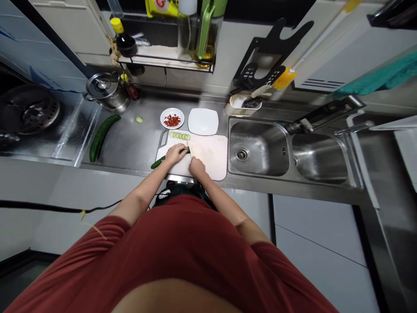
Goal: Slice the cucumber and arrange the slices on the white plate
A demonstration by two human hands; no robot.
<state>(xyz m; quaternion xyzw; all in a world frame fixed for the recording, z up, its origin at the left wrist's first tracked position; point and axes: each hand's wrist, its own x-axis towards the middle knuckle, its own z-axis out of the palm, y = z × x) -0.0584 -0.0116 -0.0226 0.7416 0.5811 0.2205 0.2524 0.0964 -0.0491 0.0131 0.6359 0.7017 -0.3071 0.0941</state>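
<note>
On the pale cutting board (211,152) lies a dark green cucumber (157,162), partly covered by my left hand (176,153), whose fingers press it down near its cut end. My right hand (197,167) is closed around the handle of a knife (190,150); its light blade stands at the cucumber's right end. Just beyond the fingers, a row of several overlapping cucumber slices (180,135) rests along the board's far edge. Behind the board are a white plate of chopped red pieces (172,120) and a white square plate (203,121).
A whole cucumber (101,138) and a few slices (139,119) lie on the steel counter to the left. A lidded pot (107,91) stands behind them, near the stove pan (28,108). On the right is a double sink (260,148); a bottle rack (166,61) hangs above.
</note>
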